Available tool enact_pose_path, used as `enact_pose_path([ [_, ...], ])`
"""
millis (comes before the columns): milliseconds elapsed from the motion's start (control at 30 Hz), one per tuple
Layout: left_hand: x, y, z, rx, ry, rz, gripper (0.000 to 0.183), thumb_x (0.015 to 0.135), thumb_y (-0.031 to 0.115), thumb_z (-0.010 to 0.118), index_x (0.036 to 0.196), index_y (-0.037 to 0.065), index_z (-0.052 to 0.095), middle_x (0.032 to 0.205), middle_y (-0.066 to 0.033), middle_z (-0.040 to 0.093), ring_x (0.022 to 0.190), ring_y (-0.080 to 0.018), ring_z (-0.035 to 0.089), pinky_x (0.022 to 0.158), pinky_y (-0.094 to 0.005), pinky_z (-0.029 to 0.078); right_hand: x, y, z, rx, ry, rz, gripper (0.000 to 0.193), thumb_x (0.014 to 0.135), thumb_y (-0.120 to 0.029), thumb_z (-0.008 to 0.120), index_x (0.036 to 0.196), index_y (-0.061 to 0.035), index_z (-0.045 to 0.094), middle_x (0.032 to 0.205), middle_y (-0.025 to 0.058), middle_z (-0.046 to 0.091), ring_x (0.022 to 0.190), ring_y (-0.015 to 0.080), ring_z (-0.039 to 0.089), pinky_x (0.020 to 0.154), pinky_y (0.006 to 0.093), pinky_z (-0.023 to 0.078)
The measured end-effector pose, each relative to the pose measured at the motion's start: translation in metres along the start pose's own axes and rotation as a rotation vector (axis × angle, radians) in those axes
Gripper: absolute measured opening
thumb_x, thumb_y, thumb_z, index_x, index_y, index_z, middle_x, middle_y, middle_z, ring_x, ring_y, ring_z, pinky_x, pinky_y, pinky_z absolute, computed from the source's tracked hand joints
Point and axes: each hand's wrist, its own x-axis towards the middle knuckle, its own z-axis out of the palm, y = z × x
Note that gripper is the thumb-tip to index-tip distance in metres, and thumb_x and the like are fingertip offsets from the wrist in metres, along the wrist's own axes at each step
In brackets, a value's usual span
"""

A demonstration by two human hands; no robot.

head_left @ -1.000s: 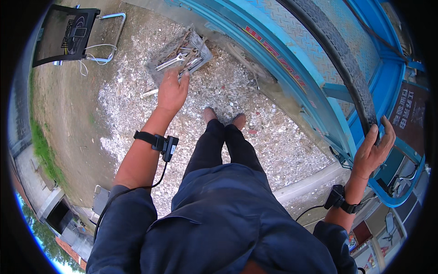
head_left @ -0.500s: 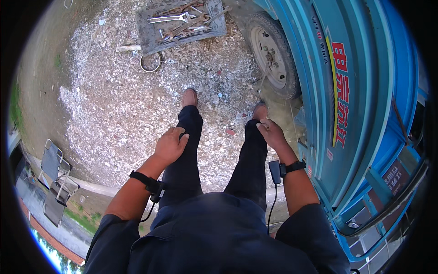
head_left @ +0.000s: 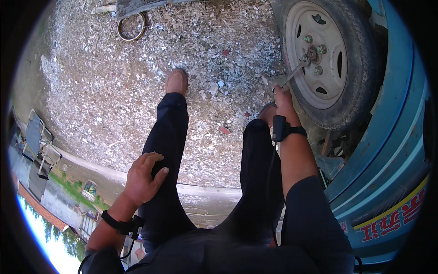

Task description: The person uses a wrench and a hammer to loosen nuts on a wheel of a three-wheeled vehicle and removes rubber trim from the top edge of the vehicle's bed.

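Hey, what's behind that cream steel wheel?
Past the round cream steel wheel with its black rubber tyre, the blue metal vehicle body shows. The wheel's back and mounting are covered, so I can't see those.

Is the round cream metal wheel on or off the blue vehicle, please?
On, apparently: the wheel has metal nuts around its hub and stands beside the blue bodywork.

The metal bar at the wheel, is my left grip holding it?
No, the left grip is by the left leg, while the right grip is on the outer end of the metal bar.
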Motion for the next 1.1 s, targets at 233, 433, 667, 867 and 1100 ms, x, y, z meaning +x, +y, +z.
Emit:
enact_pose_path([
  [233,0.015,0.006,-0.004,-0.006,-0.022,-0.001,0.032,0.086,0.022,0.068,0.111,0.003,0.061,0.106,-0.0183,0.064,0.098,-0.0376,0.062,0.085,-0.0437,0.050,0.054,0.035,0.002,-0.173,0.081,-0.002,0.043,0.092,-0.037,0.054,0.107,0.0024,0.062,0.106,0.0271,0.066,0.105,0.0453,0.060,0.089,0.0477,0.046],
  [433,0.018,0.016,-0.003,0.012,-0.029,-0.003,0.028,0.086,0.022,0.067,0.106,0.003,0.062,0.101,-0.0170,0.065,0.093,-0.0372,0.063,0.082,-0.0443,0.050,-0.032,0.049,0.033,0.276,0.011,0.054,0.030,0.095,-0.030,0.055,0.098,-0.0011,0.061,0.082,0.0126,0.066,0.072,0.0277,0.065,0.067,0.0430,0.053],
  [667,0.008,0.006,0.016,0.023,-0.031,-0.044,0.028,0.086,0.023,0.066,0.106,0.003,0.063,0.100,-0.0169,0.065,0.093,-0.0372,0.063,0.082,-0.0451,0.050,-0.162,-0.035,-0.057,0.448,-0.215,0.213,0.037,0.102,-0.033,0.049,0.116,-0.0011,0.060,0.066,-0.0014,0.046,0.049,0.0077,0.046,0.047,0.0282,0.045],
  [867,0.006,-0.007,0.019,0.014,-0.021,-0.006,0.024,0.088,0.023,0.064,0.104,0.004,0.061,0.098,-0.0162,0.064,0.092,-0.0370,0.062,0.080,-0.0441,0.051,-0.193,-0.043,-0.126,0.108,0.060,-0.063,0.038,0.100,-0.034,0.051,0.120,-0.0047,0.062,0.067,-0.0033,0.041,0.049,0.0066,0.039,0.042,0.0257,0.036],
  [1100,0.004,-0.019,0.016,-0.028,0.006,-0.015,0.024,0.089,0.023,0.063,0.103,0.005,0.062,0.099,-0.0163,0.064,0.093,-0.0367,0.063,0.081,-0.0442,0.051,-0.179,-0.051,-0.149,0.202,0.099,0.044,0.028,0.098,-0.031,0.054,0.104,-0.0048,0.064,0.068,-0.0022,0.042,0.047,0.0078,0.037,0.040,0.0264,0.033],
])
